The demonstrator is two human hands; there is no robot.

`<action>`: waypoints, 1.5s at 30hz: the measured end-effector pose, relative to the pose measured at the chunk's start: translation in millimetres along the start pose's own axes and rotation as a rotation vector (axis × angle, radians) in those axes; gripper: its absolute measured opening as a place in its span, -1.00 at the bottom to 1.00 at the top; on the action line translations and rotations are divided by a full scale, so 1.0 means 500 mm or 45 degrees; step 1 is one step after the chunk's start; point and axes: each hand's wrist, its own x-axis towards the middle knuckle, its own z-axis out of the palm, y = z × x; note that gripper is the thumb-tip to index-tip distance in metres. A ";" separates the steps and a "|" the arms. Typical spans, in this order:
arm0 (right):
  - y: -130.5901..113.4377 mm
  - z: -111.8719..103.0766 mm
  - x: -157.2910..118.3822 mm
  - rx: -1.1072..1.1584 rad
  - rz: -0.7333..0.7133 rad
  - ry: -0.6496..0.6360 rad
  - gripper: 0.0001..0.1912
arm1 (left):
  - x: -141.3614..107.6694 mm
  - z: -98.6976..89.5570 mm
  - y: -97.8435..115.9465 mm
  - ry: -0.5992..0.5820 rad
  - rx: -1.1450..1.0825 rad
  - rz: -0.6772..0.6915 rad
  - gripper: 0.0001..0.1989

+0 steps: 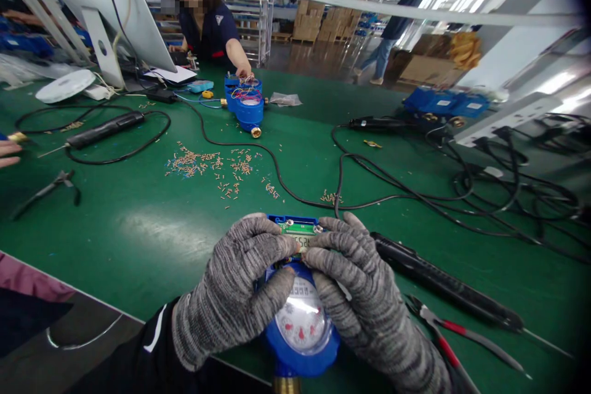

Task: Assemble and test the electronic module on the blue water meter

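Observation:
Both hands wear grey knitted gloves. A blue water meter [309, 362] with a round clear dial window and a brass end stands at the table's near edge. At its top, a green circuit board [299, 229] with a digit display sits in a blue housing. My left hand [244, 286] closes on the left side of the housing, fingertips at the board and thumb by the dial. Mirroring it, my right hand [357, 280] grips the right side, fingers bent over the board's edge. The fingertips hide part of the display.
Right of the meter lie a black electric screwdriver [443, 280] and red-handled cutters [455, 326]. Small screws [189, 161] are scattered mid-table. Black cables [369, 204] cross the right side. Across the table, a co-worker's hand touches blue meters [249, 112]. Another screwdriver [106, 129] and pliers [46, 192] lie left.

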 end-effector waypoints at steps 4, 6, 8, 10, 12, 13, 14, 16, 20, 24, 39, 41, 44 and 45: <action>0.000 0.005 -0.003 0.020 -0.002 0.043 -0.65 | -0.001 -0.001 -0.002 0.003 0.018 0.023 -0.71; -0.003 0.006 -0.006 0.023 0.014 0.037 -0.64 | -0.001 -0.002 -0.002 -0.007 0.025 0.019 -0.72; -0.010 0.007 -0.011 0.093 0.149 0.091 -0.58 | -0.001 -0.003 -0.003 -0.015 0.037 0.008 -0.72; -0.016 0.011 -0.018 0.208 0.386 0.180 -0.50 | -0.002 -0.002 -0.003 -0.018 0.043 -0.008 -0.72; -0.019 0.015 -0.025 0.415 0.631 0.212 -0.43 | -0.004 0.000 -0.002 -0.017 0.038 -0.015 -0.71; -0.019 0.018 -0.027 0.561 0.737 0.198 -0.41 | -0.006 0.001 -0.002 -0.019 0.032 -0.015 -0.70; -0.018 0.020 -0.028 0.723 0.827 0.163 -0.39 | -0.008 0.001 -0.001 -0.028 0.020 -0.012 -0.69; -0.014 0.024 -0.028 1.028 0.950 0.057 -0.32 | -0.013 0.001 0.000 -0.064 -0.007 -0.024 -0.66; -0.011 0.031 -0.024 1.295 1.023 -0.072 -0.15 | -0.021 -0.006 0.002 -0.124 -0.076 -0.098 -0.63; -0.024 0.039 -0.026 1.358 1.021 -0.041 -0.14 | -0.022 -0.012 0.002 -0.156 -0.109 -0.076 -0.63; 0.119 -0.233 -0.187 -0.409 1.036 -0.287 -0.43 | -0.040 -0.010 -0.019 -0.171 0.125 0.153 -0.59; 0.146 -0.241 -0.199 -0.342 1.043 -0.300 -0.38 | -0.035 -0.015 -0.015 -0.160 0.184 0.222 -0.58; 0.166 -0.254 -0.193 -0.202 1.056 -0.229 -0.34 | -0.027 -0.019 -0.010 -0.135 0.235 0.307 -0.59; 0.166 -0.262 -0.183 -0.143 1.051 -0.176 -0.33 | -0.025 -0.019 -0.008 -0.124 0.242 0.330 -0.59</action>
